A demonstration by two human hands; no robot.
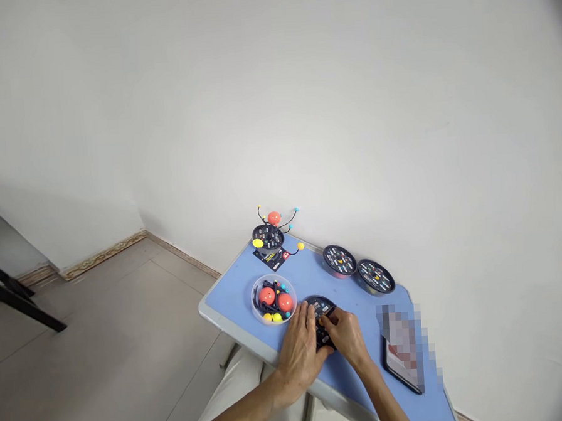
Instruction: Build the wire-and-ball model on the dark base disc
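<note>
A round black base (322,307) with printed labels and a small yellow centre lies near the table's front edge. My left hand (300,344) rests over its left side, fingers stretched out flat and thumb spread along its lower edge. On the right side of the base, the fingers of my right hand (348,336) are pinched together near the yellow centre. A dark edge shows at those fingertips, but what they hold is mostly hidden. Left of the base stands a clear round tub (253,309) with red balls, small yellow and blue balls and black rods.
An assembled planet model (274,218) stands at the back left beside a black printed card (278,261). Two more round black bases, one (340,259) and another (376,276), sit along the wall. A phone (403,374), partly pixelated, lies at right on the blue table (237,277).
</note>
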